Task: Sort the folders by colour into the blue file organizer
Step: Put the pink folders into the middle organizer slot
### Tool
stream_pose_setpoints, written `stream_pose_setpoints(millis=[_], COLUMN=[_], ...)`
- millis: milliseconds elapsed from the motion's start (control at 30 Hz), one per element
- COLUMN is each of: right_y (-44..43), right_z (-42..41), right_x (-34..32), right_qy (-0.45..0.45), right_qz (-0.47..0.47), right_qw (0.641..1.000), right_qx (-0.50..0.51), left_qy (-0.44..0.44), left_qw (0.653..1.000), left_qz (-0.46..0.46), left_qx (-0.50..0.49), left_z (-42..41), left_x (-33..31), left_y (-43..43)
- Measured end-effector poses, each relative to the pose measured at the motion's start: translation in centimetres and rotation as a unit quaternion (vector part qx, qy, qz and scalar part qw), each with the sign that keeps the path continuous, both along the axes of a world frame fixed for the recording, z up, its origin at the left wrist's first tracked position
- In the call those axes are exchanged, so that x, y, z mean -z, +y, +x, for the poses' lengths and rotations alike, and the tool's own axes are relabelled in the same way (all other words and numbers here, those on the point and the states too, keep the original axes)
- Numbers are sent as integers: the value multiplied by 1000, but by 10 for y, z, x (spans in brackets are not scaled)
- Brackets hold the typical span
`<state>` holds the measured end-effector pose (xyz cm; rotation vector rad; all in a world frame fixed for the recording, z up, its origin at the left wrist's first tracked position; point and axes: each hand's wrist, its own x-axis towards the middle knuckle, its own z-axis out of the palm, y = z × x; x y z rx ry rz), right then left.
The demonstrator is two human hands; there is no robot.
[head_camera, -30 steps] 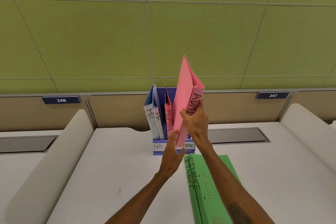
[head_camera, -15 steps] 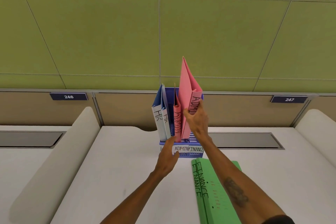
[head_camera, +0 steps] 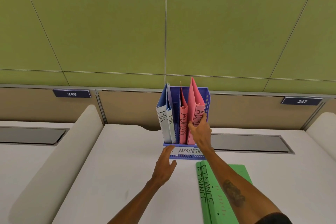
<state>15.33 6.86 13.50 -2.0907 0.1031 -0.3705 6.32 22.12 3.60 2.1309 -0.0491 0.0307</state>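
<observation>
The blue file organizer (head_camera: 207, 96) stands at the back of the white desk, with HR, ADMIN and FINANCE labels on its front. Two blue HR folders (head_camera: 163, 120) stand in its left slot. A pink ADMIN folder (head_camera: 183, 122) stands in the middle slot, and a second pink ADMIN folder (head_camera: 193, 100) stands just right of it. My right hand (head_camera: 201, 132) holds that second folder at its spine, thumb on its left face. My left hand (head_camera: 164, 167) is open, its fingertips on the organizer's front left base. Two green FINANCE folders (head_camera: 214, 196) lie flat under my right forearm.
Padded white dividers rise on the left (head_camera: 54, 151) and on the right (head_camera: 321, 125) of the desk. Grey flaps (head_camera: 251, 143) are set into the desk behind the organizer. A green panelled wall with number plates 246 (head_camera: 71, 94) and 247 stands at the back.
My right hand has lowered the second pink folder down into the organizer beside the first one. My left hand has slid from the pink folders down to the organizer's base.
</observation>
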Motion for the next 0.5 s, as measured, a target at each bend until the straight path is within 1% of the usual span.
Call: stream_pose_setpoints(millis=[233, 500], right_y=[8, 8], right_z=[4, 2], right_x=[21, 26], right_qy=[35, 25], right_qz=[-4, -9], right_qw=[999, 1000], right_qx=[-3, -14], left_qy=[13, 26], left_qw=[1000, 999], left_qz=[13, 30], left_qx=[-18, -33], left_z=[-4, -9], left_x=[12, 19], left_y=[10, 18])
